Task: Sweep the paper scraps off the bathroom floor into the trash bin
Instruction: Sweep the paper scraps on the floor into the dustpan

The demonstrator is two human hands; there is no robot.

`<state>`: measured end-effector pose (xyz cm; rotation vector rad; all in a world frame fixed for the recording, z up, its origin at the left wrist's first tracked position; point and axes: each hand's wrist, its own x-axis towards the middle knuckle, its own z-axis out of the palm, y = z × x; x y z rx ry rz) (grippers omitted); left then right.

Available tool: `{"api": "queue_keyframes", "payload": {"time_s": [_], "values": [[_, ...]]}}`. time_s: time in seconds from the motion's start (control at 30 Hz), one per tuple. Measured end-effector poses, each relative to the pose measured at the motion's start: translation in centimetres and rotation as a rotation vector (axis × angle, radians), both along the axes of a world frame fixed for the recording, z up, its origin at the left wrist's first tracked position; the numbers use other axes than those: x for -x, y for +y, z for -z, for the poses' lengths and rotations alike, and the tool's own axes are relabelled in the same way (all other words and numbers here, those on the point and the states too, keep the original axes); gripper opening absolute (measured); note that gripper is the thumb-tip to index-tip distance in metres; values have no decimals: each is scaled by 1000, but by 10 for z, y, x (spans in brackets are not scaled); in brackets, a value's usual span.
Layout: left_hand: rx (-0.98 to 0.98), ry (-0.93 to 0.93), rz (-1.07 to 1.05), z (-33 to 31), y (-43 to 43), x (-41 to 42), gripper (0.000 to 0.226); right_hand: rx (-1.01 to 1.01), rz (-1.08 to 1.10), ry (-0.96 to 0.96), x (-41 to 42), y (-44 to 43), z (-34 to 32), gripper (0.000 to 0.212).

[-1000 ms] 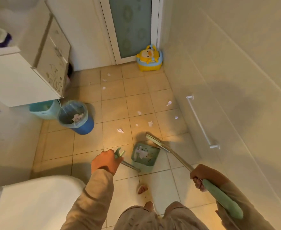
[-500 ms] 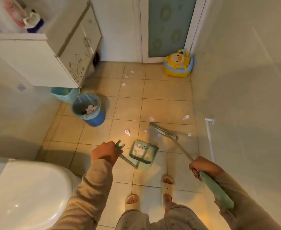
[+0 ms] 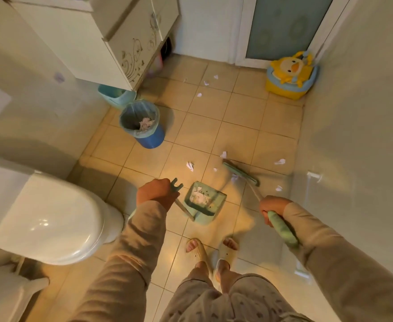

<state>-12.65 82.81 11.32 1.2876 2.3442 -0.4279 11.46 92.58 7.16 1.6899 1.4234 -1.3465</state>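
Note:
My left hand point(image 3: 156, 192) grips the handle of a green dustpan point(image 3: 205, 202) that rests on the tiled floor with white scraps inside. My right hand point(image 3: 273, 209) is closed on the green broom handle point(image 3: 282, 230); the broom head point(image 3: 240, 172) lies on the floor just right of and beyond the dustpan. White paper scraps lie near the broom head point(image 3: 190, 165), further right point(image 3: 280, 161), and far off near the door point(image 3: 199, 95). The blue trash bin point(image 3: 144, 124), lined with a bag and holding paper, stands to the left beyond the dustpan.
A white toilet point(image 3: 51, 217) fills the left. A white cabinet point(image 3: 112, 38) hangs at the upper left with a teal bin point(image 3: 116, 95) beneath. A yellow duck potty point(image 3: 290, 75) sits by the door. A glass wall point(image 3: 358, 135) runs along the right. My slippered feet point(image 3: 211, 252) stand below.
The view has tilted down and swung right, so the toilet and my feet show more. The broom head has moved closer to the dustpan, pushing scraps with it. The dustpan has stayed in place.

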Motion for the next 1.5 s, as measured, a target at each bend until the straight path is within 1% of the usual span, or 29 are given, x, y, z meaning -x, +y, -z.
{"api": "queue_keyframes", "payload": {"time_s": [0.03, 0.07, 0.1, 0.13, 0.2, 0.23, 0.33, 0.4, 0.47, 0.5, 0.57, 0.6, 0.63, 0.77, 0.9, 1.07, 1.17, 1.23, 1.27, 1.33, 1.4, 1.43, 1.5], "values": [[2, -1, 2, 0, 2, -1, 38, 9, -30, -12, 2, -4, 1, 57], [6, -1, 4, 0, 3, -2, 37, 36, -36, -28, 1, -10, 2, 52], [8, -2, 7, -1, 6, -3, 37, 57, -51, 0, -2, -18, 6, 43], [10, -4, 9, -1, 9, -4, 37, 121, 14, 23, -8, -25, 11, 37], [14, -12, 1, -2, 14, -5, 38, 160, 269, 116, -18, -37, 12, 29], [13, -16, -9, -3, 15, -4, 38, 186, 319, 127, -20, -37, 11, 26], [8, -29, -13, -4, 15, -2, 38, 265, 278, 91, -24, -30, 1, 26], [9, -42, -6, -4, 13, -2, 38, 272, 268, 93, -25, -18, -6, 33], [5, -31, 6, -5, 11, 0, 37, 307, 213, 97, -32, -14, -16, 43], [4, -28, 8, -5, 10, 1, 37, 286, 221, 121, -36, -13, -19, 44], [5, -31, 7, -6, 10, 4, 38, 209, 283, 190, -45, -9, -21, 29], [7, -34, 7, -6, 10, 6, 38, 184, 299, 206, -46, -8, -24, 24], [10, -35, 8, -7, 9, 8, 38, 162, 301, 212, -47, -8, -25, 24], [5, -29, -4, -9, 1, 20, 37, 153, 326, 192, -34, -4, -27, 39], [-10, -75, -106, -9, -19, 36, 37, 22, 282, 207, -9, 4, -25, 41], [-1, -95, -208, -8, -47, 48, 36, -24, -8, 64, 42, 10, -11, 43], [14, -99, -224, -4, -56, 51, 35, 14, -118, 3, 57, -1, 5, 42], [13, -92, -227, -2, -56, 53, 35, 48, -223, -49, 57, -12, 15, 42], [10, -87, -225, -1, -55, 54, 35, 75, -239, -64, 54, -18, 20, 40], [-3, -69, -212, 0, -51, 55, 35, 135, -244, -62, 45, -23, 22, 37], [-12, -54, -202, 1, -46, 55, 35, 212, -238, -31, 34, -17, 10, 36], [-14, -50, -199, 1, -43, 55, 35, 241, -176, 26, 28, -9, 3, 35], [-17, -31, -196, 1, -38, 56, 34, 269, 55, 187, 16, 12, -11, 36]]}}
